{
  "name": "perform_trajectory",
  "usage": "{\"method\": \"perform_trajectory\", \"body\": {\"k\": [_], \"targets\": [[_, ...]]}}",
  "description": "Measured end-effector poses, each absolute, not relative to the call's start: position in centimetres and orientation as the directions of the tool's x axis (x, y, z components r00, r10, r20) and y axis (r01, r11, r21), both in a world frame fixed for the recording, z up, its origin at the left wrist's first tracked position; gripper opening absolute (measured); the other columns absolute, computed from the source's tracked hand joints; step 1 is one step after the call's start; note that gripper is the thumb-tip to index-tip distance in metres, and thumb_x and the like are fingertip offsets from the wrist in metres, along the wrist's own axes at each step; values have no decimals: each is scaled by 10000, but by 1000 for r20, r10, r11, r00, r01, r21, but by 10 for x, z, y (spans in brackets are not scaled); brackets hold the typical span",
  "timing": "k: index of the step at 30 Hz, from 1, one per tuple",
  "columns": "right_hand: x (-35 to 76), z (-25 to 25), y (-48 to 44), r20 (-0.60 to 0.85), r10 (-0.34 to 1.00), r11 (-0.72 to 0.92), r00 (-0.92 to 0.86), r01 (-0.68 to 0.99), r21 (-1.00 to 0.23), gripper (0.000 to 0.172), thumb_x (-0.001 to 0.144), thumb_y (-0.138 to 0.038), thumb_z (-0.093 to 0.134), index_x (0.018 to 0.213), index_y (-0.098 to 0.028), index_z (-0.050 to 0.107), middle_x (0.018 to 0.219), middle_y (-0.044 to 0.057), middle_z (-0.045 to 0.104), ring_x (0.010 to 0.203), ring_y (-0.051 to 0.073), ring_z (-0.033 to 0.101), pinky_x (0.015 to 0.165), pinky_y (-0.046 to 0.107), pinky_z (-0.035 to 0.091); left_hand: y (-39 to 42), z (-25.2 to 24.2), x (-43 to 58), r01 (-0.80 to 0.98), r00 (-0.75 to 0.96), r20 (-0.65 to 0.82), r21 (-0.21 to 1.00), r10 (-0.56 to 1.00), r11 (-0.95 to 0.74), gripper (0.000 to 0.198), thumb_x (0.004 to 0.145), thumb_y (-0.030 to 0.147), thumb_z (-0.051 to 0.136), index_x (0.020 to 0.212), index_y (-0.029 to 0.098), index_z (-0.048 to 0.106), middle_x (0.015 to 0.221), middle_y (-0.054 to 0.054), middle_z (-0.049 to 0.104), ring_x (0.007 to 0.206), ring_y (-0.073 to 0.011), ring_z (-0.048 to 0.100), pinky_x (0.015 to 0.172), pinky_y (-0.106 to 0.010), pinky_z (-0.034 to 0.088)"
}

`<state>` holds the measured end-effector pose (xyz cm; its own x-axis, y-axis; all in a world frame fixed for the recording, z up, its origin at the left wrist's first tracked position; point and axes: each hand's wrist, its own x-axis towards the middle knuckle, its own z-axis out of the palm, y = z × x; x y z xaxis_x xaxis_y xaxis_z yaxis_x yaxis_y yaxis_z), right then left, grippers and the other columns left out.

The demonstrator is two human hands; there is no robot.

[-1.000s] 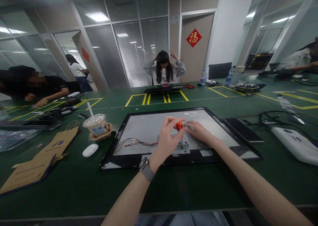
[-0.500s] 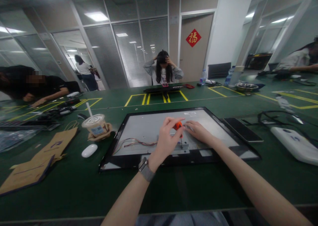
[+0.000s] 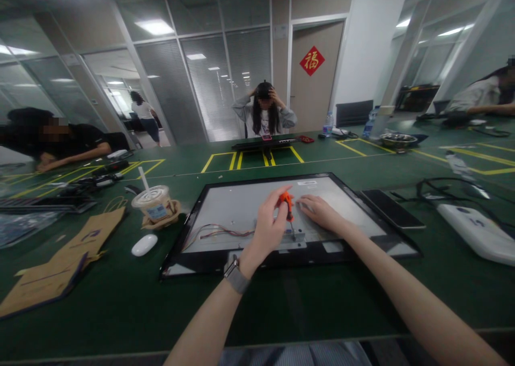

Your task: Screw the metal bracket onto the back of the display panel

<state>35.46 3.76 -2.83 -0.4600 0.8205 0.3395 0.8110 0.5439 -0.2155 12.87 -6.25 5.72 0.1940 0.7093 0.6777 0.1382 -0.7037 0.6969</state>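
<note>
A black-framed monitor panel lies face down on the green table, its grey metal back up. My left hand pinches a small orange-handled screwdriver, held upright with its tip on a small metal bracket near the panel's lower edge. My right hand rests flat on the panel just right of the screwdriver, fingers stretched out. Thin coloured wires run across the panel to the left of my left hand. A watch sits on my left wrist.
A lidded drink cup with a straw, a white mouse and brown paper bags lie to the left. A black phone, cables and a white device lie to the right. Other people sit at the far and side tables.
My left hand has shifted its grip, so the screwdriver's orange handle now shows more and stands straighter. My right hand stays flat. A person in the background has walked farther away.
</note>
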Motion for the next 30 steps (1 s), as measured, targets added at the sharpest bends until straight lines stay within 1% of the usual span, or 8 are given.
{"method": "perform_trajectory", "body": {"k": [5,8,14,16,21,23,26,30], "targets": [[356,-31,40,352,821,538,-450,815,-214,344,962,-237,505,1261,-202,672,1324,150,656,1231,290,611,1068,467,457,-62,60,129,185,158,723,647,672,-740,237,938,255,620,1155,218,708,1009,-48,606,889,-162,607,829,-310,542],[357,-33,41,350,816,548,-460,810,-211,353,959,-229,502,1268,-189,668,1325,157,654,1224,289,616,1068,464,459,-62,60,129,178,155,715,658,682,-731,261,972,240,563,1197,214,695,991,-52,612,875,-158,615,825,-308,543],[357,-34,41,355,822,534,-446,819,-208,357,969,-255,499,1282,-196,662,1354,152,638,1251,291,597,1081,474,450,-60,55,128,90,195,681,704,706,-705,363,1032,204,406,1352,187,577,1162,-109,686,1008,-196,672,935,-383,539],[357,-34,41,356,821,537,-446,815,-217,356,967,-252,502,1281,-199,663,1348,150,641,1243,287,603,1083,474,446,-59,55,128,95,194,691,693,696,-715,349,1023,209,442,1337,189,591,1139,-101,680,981,-184,671,909,-365,551],[357,-34,41,360,819,543,-446,804,-240,348,961,-256,512,1263,-205,677,1323,149,658,1220,296,618,1065,478,458,-62,62,128,241,156,765,584,625,-775,254,909,256,686,1160,224,712,960,-33,595,835,-152,612,796,-310,558],[357,-33,41,361,821,539,-443,809,-233,353,963,-255,505,1268,-200,674,1328,155,656,1220,301,618,1068,487,454,-65,65,128,269,184,777,550,602,-791,273,935,246,640,1201,224,696,1026,-51,592,901,-167,615,848,-337,551],[355,-32,40,360,817,543,-451,812,-214,360,958,-233,499,1271,-192,673,1333,160,654,1223,303,614,1077,483,446,-67,65,130,239,228,756,568,614,-788,356,988,177,492,1318,208,620,1131,-87,615,1007,-186,619,902,-351,538],[355,-30,40,361,817,543,-449,809,-225,348,962,-245,504,1258,-199,681,1315,157,665,1229,299,611,1071,471,455,-66,63,130,274,165,768,567,619,-777,282,953,221,599,1225,231,671,972,-36,587,840,-154,600,806,-310,545]]}}
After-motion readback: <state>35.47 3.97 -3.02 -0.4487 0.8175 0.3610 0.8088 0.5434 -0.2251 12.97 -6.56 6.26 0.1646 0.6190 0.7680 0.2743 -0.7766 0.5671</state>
